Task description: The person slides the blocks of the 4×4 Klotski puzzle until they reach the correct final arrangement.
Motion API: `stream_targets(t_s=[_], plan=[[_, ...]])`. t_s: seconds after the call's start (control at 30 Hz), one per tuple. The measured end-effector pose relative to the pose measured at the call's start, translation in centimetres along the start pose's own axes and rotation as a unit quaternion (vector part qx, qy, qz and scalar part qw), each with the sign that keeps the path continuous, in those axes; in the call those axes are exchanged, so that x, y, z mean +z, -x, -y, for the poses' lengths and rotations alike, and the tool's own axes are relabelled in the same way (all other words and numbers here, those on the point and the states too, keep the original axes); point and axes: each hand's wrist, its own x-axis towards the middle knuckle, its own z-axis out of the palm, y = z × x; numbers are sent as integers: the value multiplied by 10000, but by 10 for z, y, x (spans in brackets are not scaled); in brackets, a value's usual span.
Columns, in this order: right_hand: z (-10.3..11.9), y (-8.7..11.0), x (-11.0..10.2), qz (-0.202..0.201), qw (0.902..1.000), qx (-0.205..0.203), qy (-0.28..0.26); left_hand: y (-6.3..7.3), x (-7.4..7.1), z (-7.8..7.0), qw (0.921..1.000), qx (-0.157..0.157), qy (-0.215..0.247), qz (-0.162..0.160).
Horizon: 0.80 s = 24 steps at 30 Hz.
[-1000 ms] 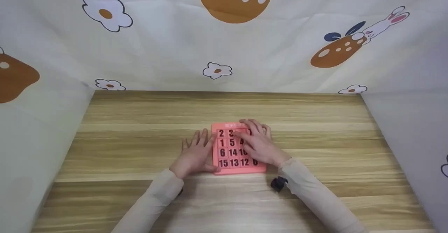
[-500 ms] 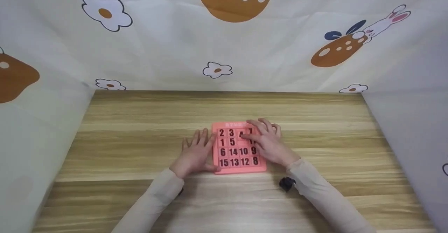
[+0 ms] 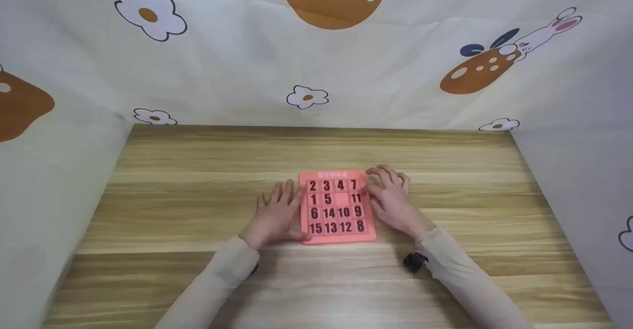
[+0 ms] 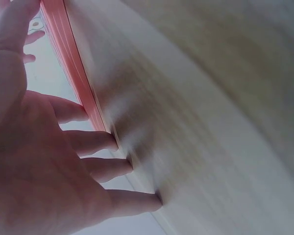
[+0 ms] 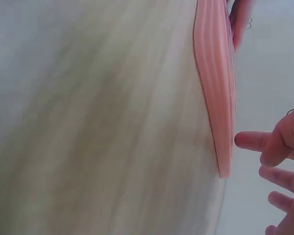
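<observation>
A pink sliding number puzzle (image 3: 337,239) lies flat on the wooden table. Its black-numbered tiles stand in rows, and the top row reads 2, 3, 4, 7. In the second row a bare gap (image 3: 341,199) sits between tile 5 (image 3: 328,199) and tile 11 (image 3: 356,198). My left hand (image 3: 271,217) is spread at the frame's left side, its index fingertip at the edge and its thumb on the lower left corner. My right hand (image 3: 395,205) hovers at the right border, fingers loosely bent, holding nothing. From the right wrist, the puzzle's side (image 5: 216,88) shows close to one fingertip.
The wood-grain table (image 3: 198,170) extends around the puzzle on all sides. A pale cloth printed with flowers and a rabbit (image 3: 222,62) hangs behind it and along both sides. A black wrist device (image 3: 414,262) shows at the right cuff.
Tile 4 has slid up from the second row into the top row, leaving the gap below it. My right hand has drawn back to the right; the left hand stays put.
</observation>
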Motion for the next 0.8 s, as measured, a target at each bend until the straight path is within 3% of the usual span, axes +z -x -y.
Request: stream_targets(t_s=[0.53, 0.8], plan=[[2, 2, -1, 197, 9997, 96, 71, 0, -1, -1, 9999, -118, 45, 94], [4, 2, -1, 270, 9995, -5, -156, 0, -1, -1, 9999, -60, 57, 73]])
